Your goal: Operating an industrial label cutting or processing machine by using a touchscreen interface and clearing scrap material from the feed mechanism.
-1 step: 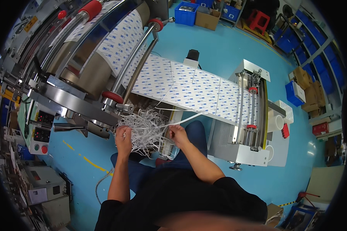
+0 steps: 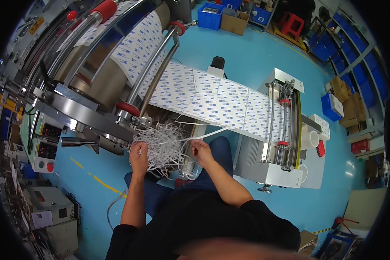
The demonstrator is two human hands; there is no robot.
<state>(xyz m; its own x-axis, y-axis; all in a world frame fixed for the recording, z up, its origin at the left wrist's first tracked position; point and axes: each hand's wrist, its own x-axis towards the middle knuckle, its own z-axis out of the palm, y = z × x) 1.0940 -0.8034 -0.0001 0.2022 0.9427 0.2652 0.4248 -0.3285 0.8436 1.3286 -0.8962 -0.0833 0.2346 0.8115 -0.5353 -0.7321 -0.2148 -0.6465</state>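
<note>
A loose tangle of thin white paper strips (image 2: 162,145) hangs under the machine's rollers, just in front of me. My left hand (image 2: 139,157) is closed on the tangle's left side. My right hand (image 2: 201,149) pinches one long white strip (image 2: 212,132) that runs up to the right, towards the edge of the web. Above my hands, the wide white web printed with small blue marks (image 2: 221,102) stretches from the big roller (image 2: 134,52) to the white cutting unit (image 2: 281,130). My knees in blue trousers are below the hands.
A control box with red and green buttons (image 2: 45,149) stands at the left, with grey cabinets (image 2: 47,208) below it. Blue bins (image 2: 210,15), a cardboard box (image 2: 234,21) and a red stool (image 2: 290,24) stand on the blue floor beyond. A yellow floor line (image 2: 99,183) runs by my left leg.
</note>
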